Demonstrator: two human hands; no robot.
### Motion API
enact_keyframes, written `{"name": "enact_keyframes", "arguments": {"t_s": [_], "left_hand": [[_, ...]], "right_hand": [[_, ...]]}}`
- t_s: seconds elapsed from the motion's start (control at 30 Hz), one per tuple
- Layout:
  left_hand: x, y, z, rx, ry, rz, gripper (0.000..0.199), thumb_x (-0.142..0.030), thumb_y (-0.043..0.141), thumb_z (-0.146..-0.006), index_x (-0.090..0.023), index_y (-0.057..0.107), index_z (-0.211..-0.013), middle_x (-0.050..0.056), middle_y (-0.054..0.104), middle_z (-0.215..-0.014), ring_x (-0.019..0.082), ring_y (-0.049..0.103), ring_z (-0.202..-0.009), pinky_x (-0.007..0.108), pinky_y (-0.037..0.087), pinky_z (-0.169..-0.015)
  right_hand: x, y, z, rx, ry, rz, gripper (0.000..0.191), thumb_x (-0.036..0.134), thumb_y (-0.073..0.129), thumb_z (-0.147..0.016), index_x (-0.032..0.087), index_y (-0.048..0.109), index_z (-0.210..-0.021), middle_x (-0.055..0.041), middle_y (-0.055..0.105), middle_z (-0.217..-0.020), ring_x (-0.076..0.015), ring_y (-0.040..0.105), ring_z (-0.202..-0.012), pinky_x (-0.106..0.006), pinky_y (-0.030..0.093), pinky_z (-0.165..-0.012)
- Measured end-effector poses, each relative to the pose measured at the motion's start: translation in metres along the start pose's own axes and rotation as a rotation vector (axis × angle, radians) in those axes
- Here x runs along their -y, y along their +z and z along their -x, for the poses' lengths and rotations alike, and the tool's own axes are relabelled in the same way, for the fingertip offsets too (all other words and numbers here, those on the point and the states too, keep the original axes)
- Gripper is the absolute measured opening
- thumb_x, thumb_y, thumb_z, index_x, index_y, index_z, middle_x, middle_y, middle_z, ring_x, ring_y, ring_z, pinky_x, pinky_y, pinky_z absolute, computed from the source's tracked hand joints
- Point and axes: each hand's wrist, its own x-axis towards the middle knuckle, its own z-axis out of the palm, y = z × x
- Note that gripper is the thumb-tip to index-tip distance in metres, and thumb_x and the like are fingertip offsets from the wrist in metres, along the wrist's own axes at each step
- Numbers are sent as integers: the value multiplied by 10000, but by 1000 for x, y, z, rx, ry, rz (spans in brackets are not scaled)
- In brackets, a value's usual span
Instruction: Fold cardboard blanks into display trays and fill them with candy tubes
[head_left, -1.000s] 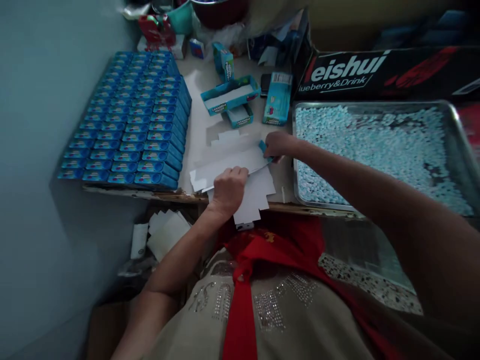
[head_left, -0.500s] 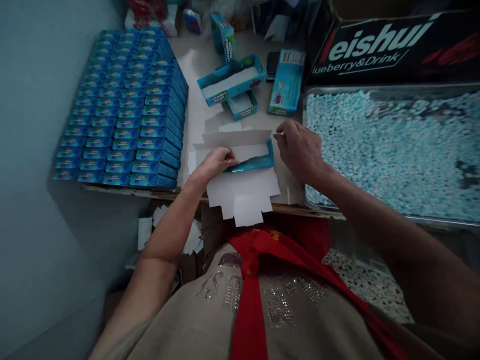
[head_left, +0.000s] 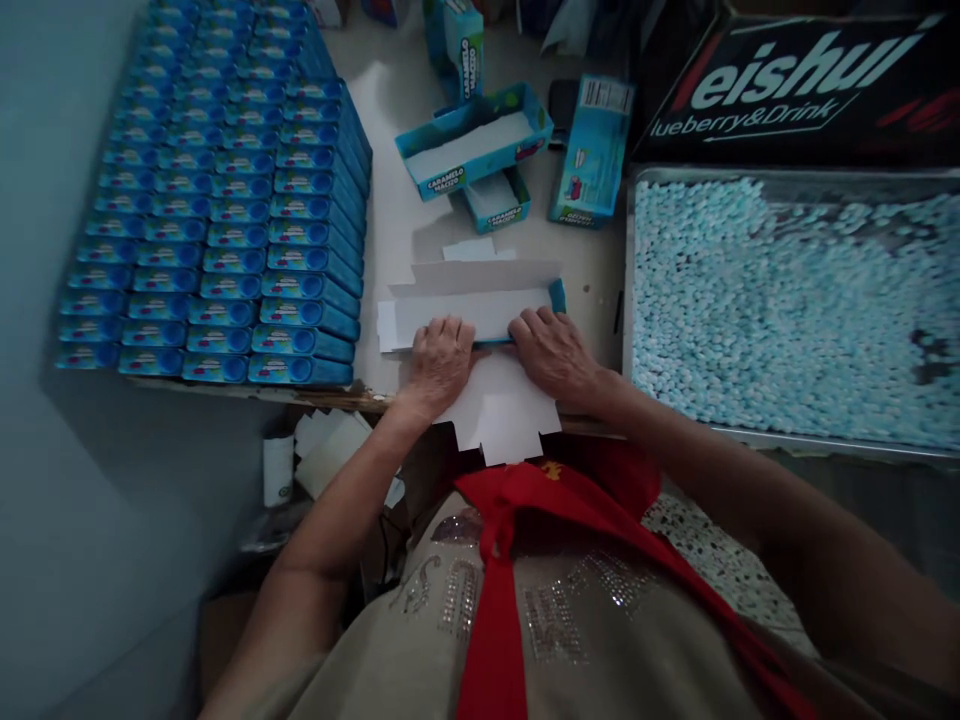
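Note:
A partly folded cardboard box [head_left: 442,305], white inside with a blue outer side, lies at the table's front edge. Its rear flap stands up, and a notched white flap hangs over the edge toward me. My left hand [head_left: 442,365] grips the near wall left of the middle, fingers curled over it. Over the same wall, further right, bend the fingers of my right hand [head_left: 551,350], close to the blue right end. Both thumbs are mostly hidden.
Stacked blue boxes [head_left: 232,230] fill the left side. Behind the work lie an open blue tray box [head_left: 472,145] and another blue box [head_left: 592,150]. At right, a metal tray [head_left: 628,300] holds pale blue candies, with a black carton [head_left: 787,95] behind.
My right hand has come down and left onto the box's near wall. My left hand has turned and curled over that wall. The view has shifted slightly.

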Motion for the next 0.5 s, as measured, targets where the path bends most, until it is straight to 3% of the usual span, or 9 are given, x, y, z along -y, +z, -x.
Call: {"name": "enact_keyframes", "arguments": {"t_s": [0.13,0.3,0.4,0.5], "left_hand": [[17,0,-22,39,135,41,355,-475,537,-1088,-172,712,-1145,188,734,-1178,356,665,-1156,435,510,-925],[33,-8,-30,65,207,105,203,-399,680,-1024,-211,756,-1014,114,769,-1091,302,703,-1087,373,516,-849],[39,-23,-29,69,331,104,157,-200,634,-991,-232,783,-1028,82,779,-1059,256,702,-1018,358,501,-865],[47,-44,-39,84,478,87,279,-72,588,-915,-257,796,-909,44,779,-954,217,692,-942,385,475,-999]], "right_hand": [[3,-4,-12,125,79,-51,364,399,410,-1141,149,675,-1150,-182,723,-1102,-310,630,-1041,-372,425,-815],[-5,-22,-12,242,91,-207,274,350,541,-1094,150,701,-1194,-179,750,-1163,-313,692,-1093,-369,484,-840],[-30,-50,0,294,-102,-509,318,263,658,-1000,184,697,-1306,-144,740,-1271,-271,717,-1079,-355,537,-850],[-66,-77,5,130,-327,-624,460,129,518,-1008,275,686,-1411,-82,721,-1381,-248,689,-1215,-395,550,-987]]}}
